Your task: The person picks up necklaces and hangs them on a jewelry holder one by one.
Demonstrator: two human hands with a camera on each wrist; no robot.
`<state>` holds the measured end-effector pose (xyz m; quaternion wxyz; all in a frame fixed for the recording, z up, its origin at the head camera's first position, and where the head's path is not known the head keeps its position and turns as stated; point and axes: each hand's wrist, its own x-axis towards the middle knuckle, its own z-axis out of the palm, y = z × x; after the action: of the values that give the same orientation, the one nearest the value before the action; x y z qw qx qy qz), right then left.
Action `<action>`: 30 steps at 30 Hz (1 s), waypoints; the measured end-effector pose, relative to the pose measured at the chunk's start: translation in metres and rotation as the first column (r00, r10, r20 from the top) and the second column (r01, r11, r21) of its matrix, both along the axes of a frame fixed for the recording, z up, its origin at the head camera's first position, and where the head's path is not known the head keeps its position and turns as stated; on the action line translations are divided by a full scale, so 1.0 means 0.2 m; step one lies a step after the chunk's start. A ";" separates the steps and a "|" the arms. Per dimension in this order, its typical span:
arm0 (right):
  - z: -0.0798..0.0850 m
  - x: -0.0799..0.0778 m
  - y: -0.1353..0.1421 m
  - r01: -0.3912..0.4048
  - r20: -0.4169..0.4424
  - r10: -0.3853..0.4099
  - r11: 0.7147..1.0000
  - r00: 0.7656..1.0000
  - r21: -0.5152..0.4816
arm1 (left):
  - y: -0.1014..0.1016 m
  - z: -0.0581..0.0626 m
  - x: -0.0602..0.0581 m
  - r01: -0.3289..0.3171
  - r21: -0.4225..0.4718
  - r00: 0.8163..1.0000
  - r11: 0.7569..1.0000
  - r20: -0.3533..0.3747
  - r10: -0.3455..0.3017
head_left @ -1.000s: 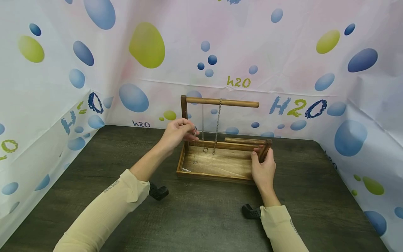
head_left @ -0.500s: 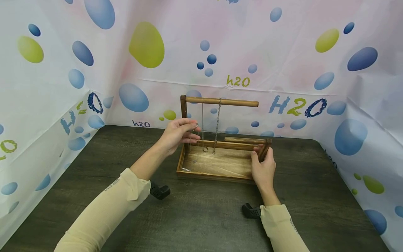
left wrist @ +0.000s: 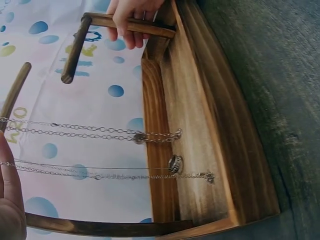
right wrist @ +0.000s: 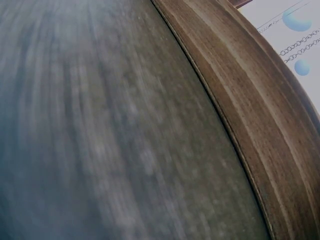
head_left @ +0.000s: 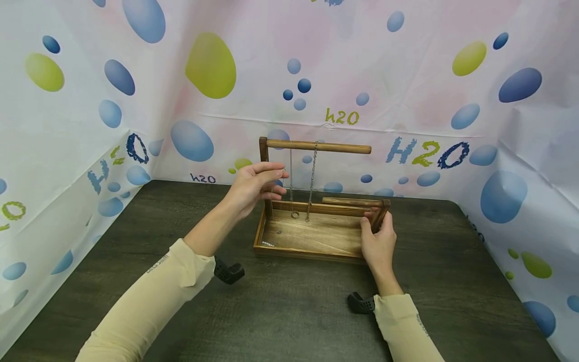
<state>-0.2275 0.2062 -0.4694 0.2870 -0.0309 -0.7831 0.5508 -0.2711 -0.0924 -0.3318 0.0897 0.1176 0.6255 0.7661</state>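
Observation:
In the head view my left hand (head_left: 253, 188) pinches a fine silver chain necklace (left wrist: 125, 176), just in front of the left post of a wooden jewelry stand (head_left: 318, 147). Two other necklaces hang from the stand's upper bar: a thin one with a ring pendant (head_left: 295, 214) and a thicker chain (head_left: 312, 183). My right hand (head_left: 379, 241) grips the short right post carrying the lower bar (head_left: 353, 202). The left wrist view shows the held chain stretching down toward the tray. Only the stand's side and the table appear large in the right wrist view.
The stand's shallow wooden tray (head_left: 316, 236) has a small row of white beads (head_left: 267, 244) in its front left corner. Beneath it is a dark wood-grain table (head_left: 289, 306). A bubble-patterned backdrop (head_left: 407, 90) surrounds the table at the back and sides.
My left hand has risen slightly beside the left post, lifting the fine necklace with it. The right hand stays on the right post, and the stand has not moved.

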 end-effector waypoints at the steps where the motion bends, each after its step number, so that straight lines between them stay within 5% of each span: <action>1: 0.00 0.00 0.00 0.000 -0.001 0.000 1.000 1.000 0.001 | 0.00 0.01 0.00 -0.002 0.005 1.000 1.000 -0.005 0.002; 30: 0.00 0.00 0.00 0.003 -0.001 -0.003 1.000 1.000 -0.020 | 0.09 0.21 0.00 -0.021 0.081 0.996 0.997 -0.079 0.028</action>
<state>-0.2276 0.2063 -0.4691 0.2877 -0.0347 -0.7773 0.5583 -0.2717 -0.0744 -0.2891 0.0503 0.1441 0.5988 0.7862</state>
